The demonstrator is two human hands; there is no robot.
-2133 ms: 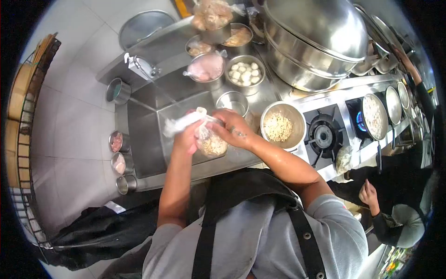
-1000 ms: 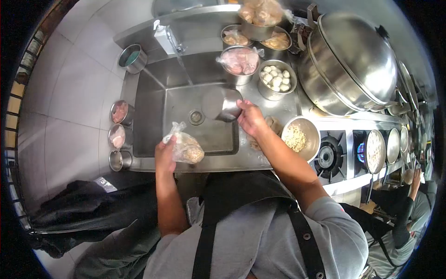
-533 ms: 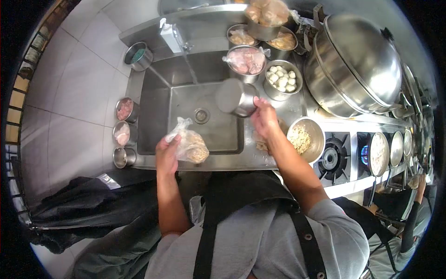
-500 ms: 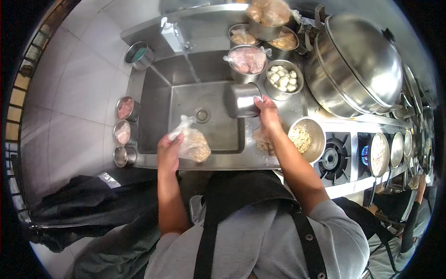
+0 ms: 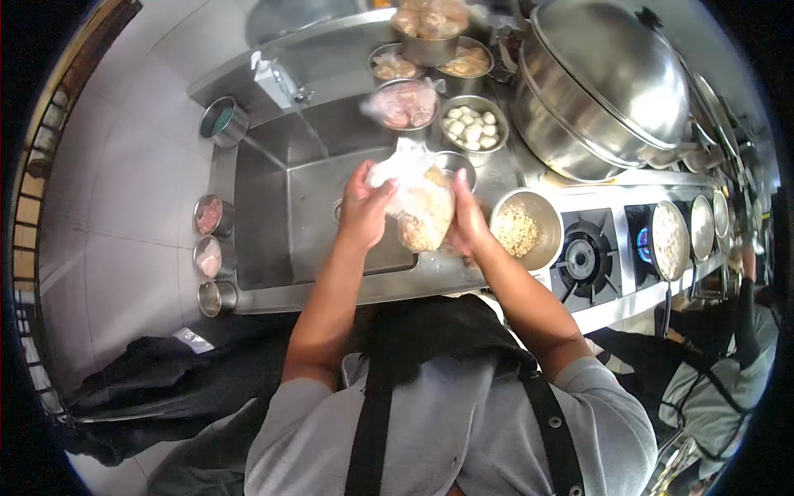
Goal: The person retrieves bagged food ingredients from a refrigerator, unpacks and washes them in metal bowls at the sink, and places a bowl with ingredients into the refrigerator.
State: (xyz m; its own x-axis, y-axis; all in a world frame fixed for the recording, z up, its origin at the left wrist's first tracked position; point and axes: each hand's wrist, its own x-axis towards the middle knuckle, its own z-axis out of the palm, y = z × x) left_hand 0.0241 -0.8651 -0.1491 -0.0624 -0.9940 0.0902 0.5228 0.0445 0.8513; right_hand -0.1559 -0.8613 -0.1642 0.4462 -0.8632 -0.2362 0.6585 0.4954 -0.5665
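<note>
My left hand (image 5: pixel 364 207) is closed on the gathered neck of a clear plastic bag (image 5: pixel 426 211) with pale, crumbly-looking food inside. The bag hangs over the sink's right edge. Beside its right side is my right hand (image 5: pixel 469 217), fingers stretched out; whether it touches the plastic I cannot tell. A steel pot (image 5: pixel 465 159) stands just behind the bag, its lower part hidden. To the right of my right hand sits a steel bowl (image 5: pixel 552 236) of chopped pale food. Behind the pot is a steel container (image 5: pixel 447 106) of white, egg-like balls.
Water runs from a tap (image 5: pixel 299 95) into the sink (image 5: pixel 265 207). Small steel cups (image 5: pixel 217 299) line its left edge. Bagged meat (image 5: pixel 405 103) fills a container behind. A large lidded pot (image 5: pixel 604 83) and a lit burner (image 5: pixel 643 244) under a pan (image 5: pixel 670 240) are rightward. Another person (image 5: pixel 728 355) stands far right.
My right hand has let go of the steel pot, which now stands on the counter. My left hand has brought the plastic bag up and to the right, close to my right hand.
</note>
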